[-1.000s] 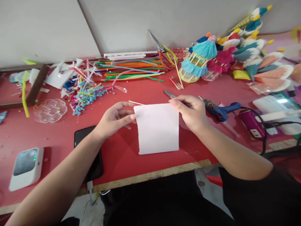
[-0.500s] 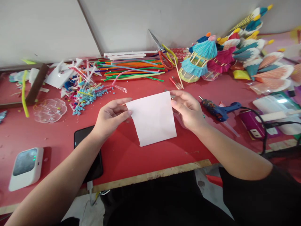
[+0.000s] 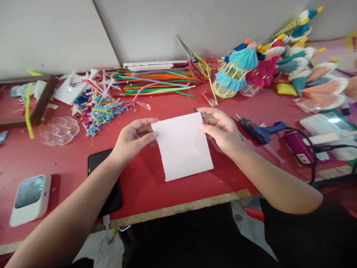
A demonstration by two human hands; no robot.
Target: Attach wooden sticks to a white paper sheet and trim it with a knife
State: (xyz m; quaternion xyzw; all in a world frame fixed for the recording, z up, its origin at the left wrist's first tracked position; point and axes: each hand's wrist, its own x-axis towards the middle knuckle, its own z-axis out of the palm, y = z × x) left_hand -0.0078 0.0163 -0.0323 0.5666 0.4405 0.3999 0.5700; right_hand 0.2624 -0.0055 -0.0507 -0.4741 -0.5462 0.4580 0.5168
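Observation:
A white sheet of paper [image 3: 184,149] is held up above the red table, its left edge slightly ragged. My left hand [image 3: 134,139] pinches its upper left corner, thumb in front and fingers behind. At the upper right corner, my right hand [image 3: 221,130] grips it between thumb and fingers. Part of the right fingers reaches behind the sheet, where a small metal object shows indistinctly. Under my left forearm lies a black phone [image 3: 114,193], partly covered.
Pipe cleaners [image 3: 158,80] and scissors [image 3: 192,57] lie along the wall. Blue foam bits [image 3: 104,113] are heaped at left near a clear tray [image 3: 60,130]. On the right are a glue gun [image 3: 259,130], a turquoise paper lantern [image 3: 232,70] and a power strip [image 3: 301,149].
The paper has tilted a little and its lower edge has come nearer to me. Both hands keep hold of it; the right fingers have shifted slightly at the corner.

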